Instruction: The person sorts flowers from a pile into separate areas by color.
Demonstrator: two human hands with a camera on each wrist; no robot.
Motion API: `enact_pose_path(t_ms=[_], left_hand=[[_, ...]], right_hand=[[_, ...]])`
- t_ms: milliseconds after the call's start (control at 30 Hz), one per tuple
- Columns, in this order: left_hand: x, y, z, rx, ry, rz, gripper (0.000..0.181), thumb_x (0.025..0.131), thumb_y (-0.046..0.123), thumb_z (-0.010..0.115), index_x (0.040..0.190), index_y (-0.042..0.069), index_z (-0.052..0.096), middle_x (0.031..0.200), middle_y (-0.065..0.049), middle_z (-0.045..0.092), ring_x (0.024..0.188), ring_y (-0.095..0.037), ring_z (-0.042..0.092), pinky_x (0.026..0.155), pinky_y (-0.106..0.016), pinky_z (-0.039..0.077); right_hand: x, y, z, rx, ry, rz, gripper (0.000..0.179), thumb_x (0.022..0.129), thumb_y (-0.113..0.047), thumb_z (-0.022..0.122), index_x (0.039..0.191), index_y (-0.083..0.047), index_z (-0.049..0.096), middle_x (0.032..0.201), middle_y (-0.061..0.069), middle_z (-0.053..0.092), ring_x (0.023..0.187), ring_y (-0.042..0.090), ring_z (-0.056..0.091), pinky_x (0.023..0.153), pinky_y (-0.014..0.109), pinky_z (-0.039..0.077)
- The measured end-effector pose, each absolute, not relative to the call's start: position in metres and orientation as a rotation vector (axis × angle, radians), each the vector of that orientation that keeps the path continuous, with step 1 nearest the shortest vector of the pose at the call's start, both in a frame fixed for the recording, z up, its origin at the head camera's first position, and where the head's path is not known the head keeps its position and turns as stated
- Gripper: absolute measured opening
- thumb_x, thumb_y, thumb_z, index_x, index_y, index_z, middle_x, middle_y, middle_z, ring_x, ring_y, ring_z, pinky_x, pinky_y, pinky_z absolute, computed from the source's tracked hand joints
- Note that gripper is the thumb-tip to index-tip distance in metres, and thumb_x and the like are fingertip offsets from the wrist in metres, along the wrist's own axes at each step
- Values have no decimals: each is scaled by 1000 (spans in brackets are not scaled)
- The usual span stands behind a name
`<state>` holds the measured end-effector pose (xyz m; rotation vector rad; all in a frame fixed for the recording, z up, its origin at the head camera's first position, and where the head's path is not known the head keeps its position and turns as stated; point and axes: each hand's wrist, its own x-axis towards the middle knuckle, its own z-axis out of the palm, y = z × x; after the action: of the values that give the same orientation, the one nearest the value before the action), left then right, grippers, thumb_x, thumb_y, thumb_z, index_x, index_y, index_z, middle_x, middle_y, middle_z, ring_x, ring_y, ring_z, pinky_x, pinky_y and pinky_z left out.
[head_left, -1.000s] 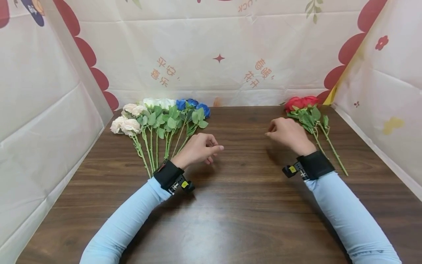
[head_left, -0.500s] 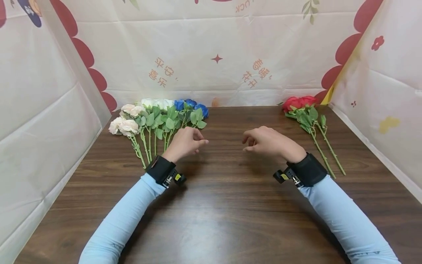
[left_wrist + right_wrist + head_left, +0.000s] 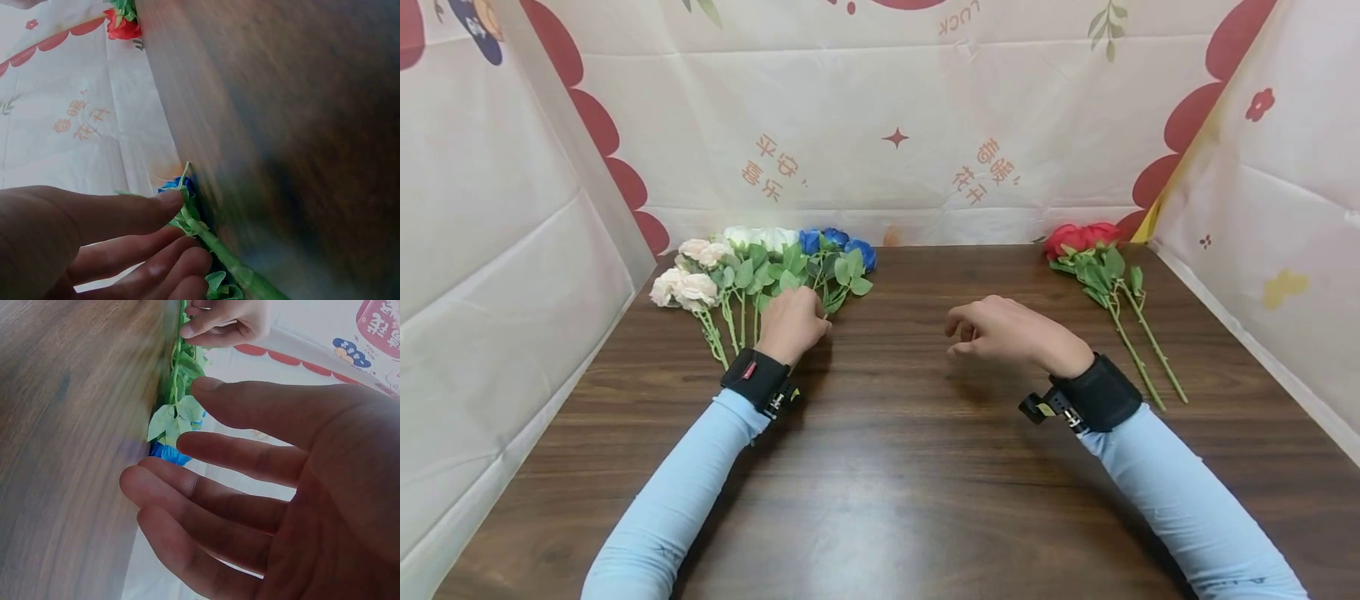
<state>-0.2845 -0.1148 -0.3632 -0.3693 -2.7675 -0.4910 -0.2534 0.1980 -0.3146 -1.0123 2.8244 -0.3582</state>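
Observation:
My left hand (image 3: 793, 323) is over the stems at the left, pinching a green stem (image 3: 234, 262) of a blue rose (image 3: 859, 252) between thumb and fingers. In the left wrist view the thumb lies along that stem, and the blue bloom (image 3: 178, 185) shows just past it. White roses (image 3: 763, 238) and pale pink roses (image 3: 694, 289) lie beside the blue ones. My right hand (image 3: 1011, 333) hovers over the middle of the table, holding nothing, its fingers loosely bent with gaps between them in the right wrist view.
Red roses (image 3: 1081, 240) with green stems lie at the back right of the brown wooden table (image 3: 880, 467). A printed white cloth (image 3: 880, 100) walls off the back and both sides. The right forearm is near the red roses' stem ends.
My left hand has moved left onto the blue roses' stems and taken hold of one. The right hand has come left, away from the red roses, and then stayed nearly still.

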Motion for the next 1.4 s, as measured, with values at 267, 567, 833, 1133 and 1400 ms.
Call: enact_pose_path(t_ms=[267, 567, 833, 1133, 1400], left_hand=[[-286, -119, -365, -404, -2786, -452, 52, 73, 13, 74, 45, 19, 32, 51, 6, 14, 47, -13, 14, 43, -26, 11], [-288, -120, -370, -349, -2810, -414, 40, 70, 4, 65, 48, 18, 35, 50, 5, 22, 46, -16, 29, 42, -27, 19], [-289, -118, -369, -364, -2829, -392, 37, 70, -1, 61, 51, 17, 36, 51, 4, 23, 49, -17, 30, 44, -29, 22], [-288, -114, -366, -342, -2858, -384, 33, 75, -1, 60, 54, 14, 38, 53, 1, 27, 49, -19, 35, 44, -30, 24], [-284, -114, -362, -341, -2824, -385, 36, 72, -1, 58, 52, 15, 34, 53, 2, 22, 48, -18, 31, 43, -30, 24]], right_hand=[[-253, 196, -315, -1025, 2825, -338, 25, 88, -30, 67, 108, -14, 67, 83, -9, 63, 75, 6, 59, 66, 29, 48], [-253, 196, -315, -1020, 2817, -347, 27, 89, -30, 66, 109, -13, 68, 84, -9, 63, 75, 7, 59, 66, 30, 47], [-252, 198, -315, -1018, 2825, -352, 26, 89, -33, 66, 108, -15, 67, 84, -9, 63, 75, 6, 59, 65, 29, 47], [-251, 199, -313, -1017, 2835, -381, 21, 89, -31, 66, 105, -17, 67, 84, -8, 64, 72, 5, 59, 63, 28, 48], [-251, 199, -312, -1022, 2830, -388, 21, 89, -32, 66, 105, -18, 67, 84, -9, 64, 72, 5, 59, 62, 28, 48]])
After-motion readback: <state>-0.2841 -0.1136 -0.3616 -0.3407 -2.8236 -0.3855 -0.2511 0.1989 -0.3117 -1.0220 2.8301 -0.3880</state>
